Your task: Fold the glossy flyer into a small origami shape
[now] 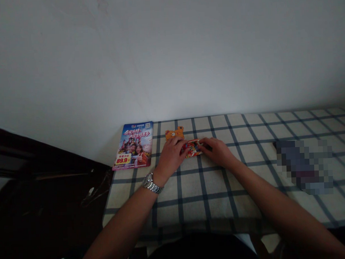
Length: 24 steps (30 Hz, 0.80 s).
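Note:
A small, red-and-yellow printed piece, flat like a card or a packet, lies low over the checked cloth. My left hand pinches its left end, fingers bent over the top edge. At the other end, my right hand grips it between thumb and fingers. Just behind my left hand is an orange bear-shaped cut-out, its lower part covered by the fingers. Whether the bear touches the printed piece, I cannot tell. A silver watch circles my left wrist.
A glossy flyer lies to the left near the table's edge. The table wears a cream cloth with dark checks and meets a white wall. A blurred-out dark object rests at the right. Dark furniture stands left.

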### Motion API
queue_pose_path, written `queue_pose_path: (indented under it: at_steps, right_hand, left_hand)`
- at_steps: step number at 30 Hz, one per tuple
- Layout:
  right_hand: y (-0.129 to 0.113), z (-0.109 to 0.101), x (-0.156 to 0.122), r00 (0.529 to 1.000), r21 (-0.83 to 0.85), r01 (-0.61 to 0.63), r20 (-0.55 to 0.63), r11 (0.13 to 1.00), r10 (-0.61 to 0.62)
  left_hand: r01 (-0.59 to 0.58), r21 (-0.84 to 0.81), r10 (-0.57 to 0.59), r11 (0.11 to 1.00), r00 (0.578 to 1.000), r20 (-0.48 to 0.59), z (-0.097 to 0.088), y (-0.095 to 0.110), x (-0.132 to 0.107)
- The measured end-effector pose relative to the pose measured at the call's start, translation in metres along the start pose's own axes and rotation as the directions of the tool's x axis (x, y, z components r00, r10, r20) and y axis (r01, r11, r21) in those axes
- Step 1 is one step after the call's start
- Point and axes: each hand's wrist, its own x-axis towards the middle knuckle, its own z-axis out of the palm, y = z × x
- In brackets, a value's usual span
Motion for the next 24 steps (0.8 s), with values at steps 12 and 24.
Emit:
queue_pose_path:
  at_steps: [12,24]
  right_hand:
    - [-0.0074,-0.0009,0.001,0.999,-0.091,0.025,-0.022,0.996,-0.027]
    - [-0.0024,-0.0004,0.0026,0.995,-0.079,0.054,-0.078,0.995,-0.061]
  left_hand:
    - [0.002,0.025,-0.002,1.0,1.0,-0.012,0.0005,0.001,0.002]
    - [0.007,0.013,-0.007,1.0,1.0,-0.019,0.0,0.0011,0.0046]
